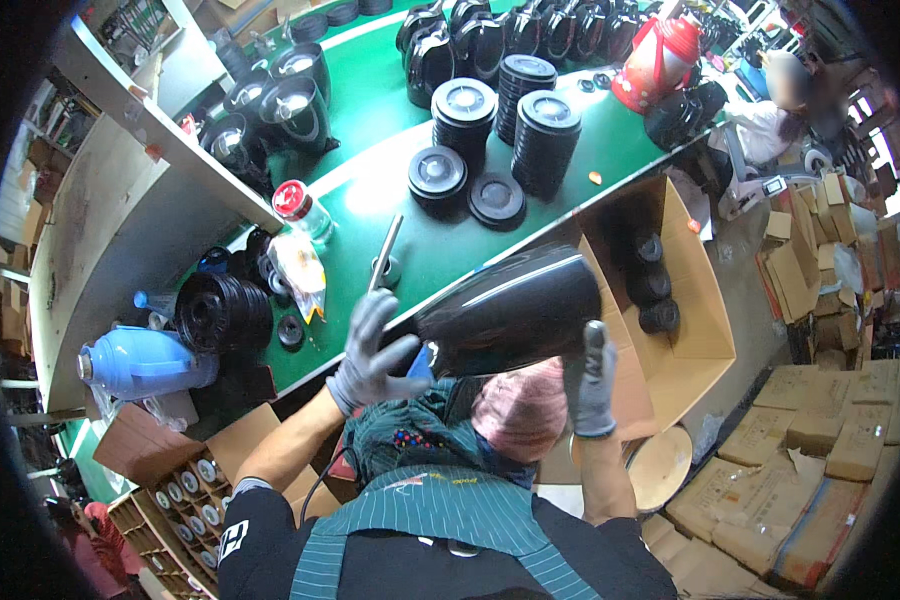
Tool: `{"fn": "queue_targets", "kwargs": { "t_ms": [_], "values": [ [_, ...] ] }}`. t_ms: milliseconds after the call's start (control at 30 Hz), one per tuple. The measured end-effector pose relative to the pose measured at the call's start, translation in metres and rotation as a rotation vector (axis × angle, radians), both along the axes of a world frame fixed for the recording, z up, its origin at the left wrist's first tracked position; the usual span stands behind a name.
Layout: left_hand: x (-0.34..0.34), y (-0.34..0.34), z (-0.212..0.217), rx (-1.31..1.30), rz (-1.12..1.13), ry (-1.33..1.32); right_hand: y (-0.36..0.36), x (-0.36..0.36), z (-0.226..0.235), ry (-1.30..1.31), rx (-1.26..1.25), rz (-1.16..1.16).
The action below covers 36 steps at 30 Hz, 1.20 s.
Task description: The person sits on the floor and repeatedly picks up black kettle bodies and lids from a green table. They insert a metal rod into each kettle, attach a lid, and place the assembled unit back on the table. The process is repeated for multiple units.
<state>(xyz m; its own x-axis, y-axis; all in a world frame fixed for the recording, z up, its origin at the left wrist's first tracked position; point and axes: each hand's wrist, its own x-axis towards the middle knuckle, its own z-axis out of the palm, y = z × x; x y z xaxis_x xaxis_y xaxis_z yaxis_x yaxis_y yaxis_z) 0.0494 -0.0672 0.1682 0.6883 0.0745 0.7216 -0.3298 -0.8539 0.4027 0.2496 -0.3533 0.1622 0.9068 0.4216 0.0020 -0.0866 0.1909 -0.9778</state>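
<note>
Both gloved hands are raised with forearms bare: the left hand [370, 350] is spread open, the right hand [590, 380] is closed in a grip.

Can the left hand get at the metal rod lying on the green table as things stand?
Probably yes: the left hand is open against the black jug shell, and the metal rod lies just beyond it on the green table, nothing between.

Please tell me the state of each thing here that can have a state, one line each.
black jug body: lying sideways, held above the table
left hand: gloved, open against the jug
right hand: gloved, gripping the jug
cardboard box: open
black lids: stacked
</note>
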Motion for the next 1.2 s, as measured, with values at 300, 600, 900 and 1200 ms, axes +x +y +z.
{"fn": "queue_targets", "kwargs": {
  "t_ms": [300,600,900,1200],
  "values": [
    [0.042,0.055,0.054,-0.114,0.323,0.1,0.122,0.037,0.021,0.308,0.024,0.44],
    [0.215,0.287,0.044,0.111,0.894,0.229,0.155,0.086,0.266,-1.106,-0.289,0.967],
    [0.377,0.416,0.008,-0.085,0.996,0.579,0.176,0.116,0.216,-1.185,-0.577,0.574],
    [0.338,0.443,0.067,0.517,1.328,0.899,0.128,0.13,0.083,-0.467,-0.792,1.044]
  ]
}}
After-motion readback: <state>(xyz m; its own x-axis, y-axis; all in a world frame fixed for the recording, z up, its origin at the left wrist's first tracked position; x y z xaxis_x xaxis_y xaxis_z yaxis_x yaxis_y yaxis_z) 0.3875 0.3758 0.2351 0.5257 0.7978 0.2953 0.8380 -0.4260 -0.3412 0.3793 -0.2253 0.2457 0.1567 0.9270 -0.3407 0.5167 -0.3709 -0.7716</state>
